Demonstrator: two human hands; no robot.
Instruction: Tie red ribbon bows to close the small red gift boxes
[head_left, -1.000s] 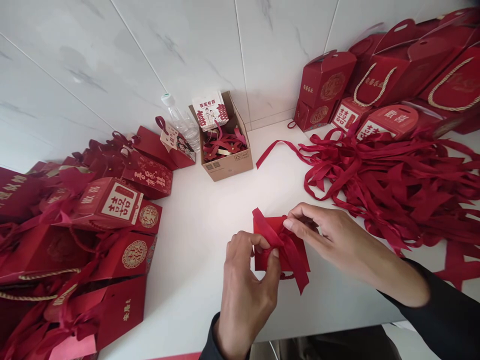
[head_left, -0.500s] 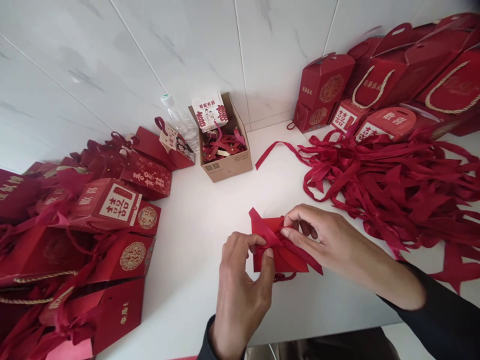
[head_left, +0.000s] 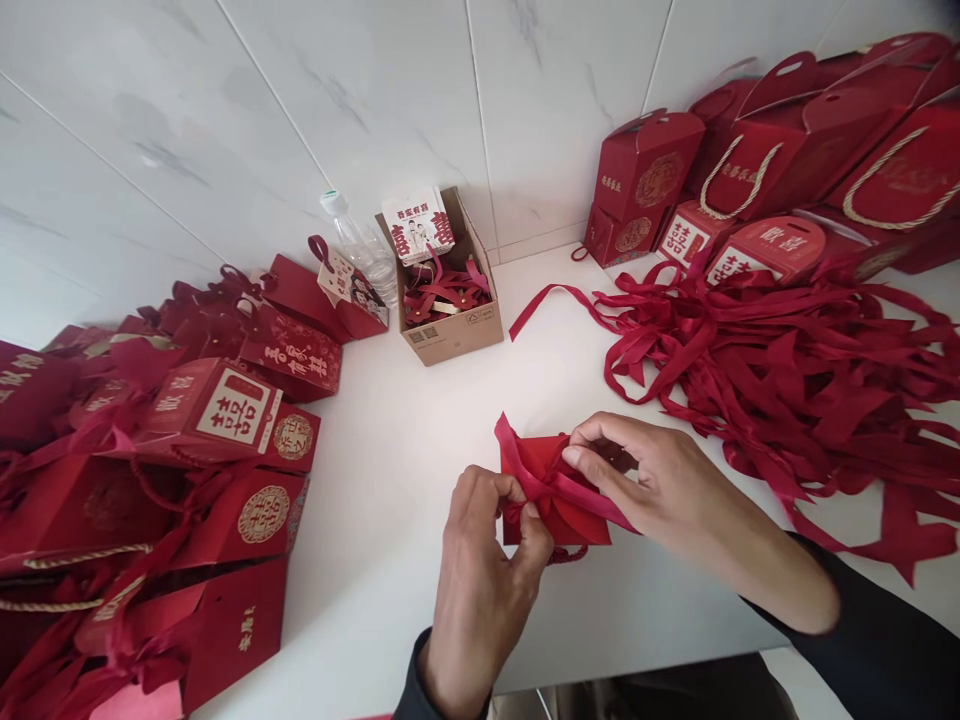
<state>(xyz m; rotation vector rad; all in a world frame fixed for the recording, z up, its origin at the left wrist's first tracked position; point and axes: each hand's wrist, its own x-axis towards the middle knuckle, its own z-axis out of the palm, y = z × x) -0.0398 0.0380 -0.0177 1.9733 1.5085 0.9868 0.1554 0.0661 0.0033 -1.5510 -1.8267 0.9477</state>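
Note:
A small red gift bag (head_left: 574,515) lies on the white table (head_left: 390,480) in front of me, with a red ribbon (head_left: 517,455) knotted across its top. My left hand (head_left: 484,575) pinches the ribbon at the bag's left edge, fingers closed. My right hand (head_left: 652,490) pinches the ribbon's other part at the bag's top right, thumb and forefinger pressed together. One ribbon tail runs out under my right hand. The bag's right half is hidden by that hand.
A heap of loose red ribbons (head_left: 787,370) covers the table's right side. Red gift boxes and bags (head_left: 225,440) pile up at the left, more red bags (head_left: 787,160) at the back right. An open cardboard box (head_left: 450,300) and a plastic bottle (head_left: 360,240) stand against the tiled wall.
The ribbon's hanging tail has been drawn out to the right under my right hand, and the knot sits tighter on the bag. Both hands stay in place.

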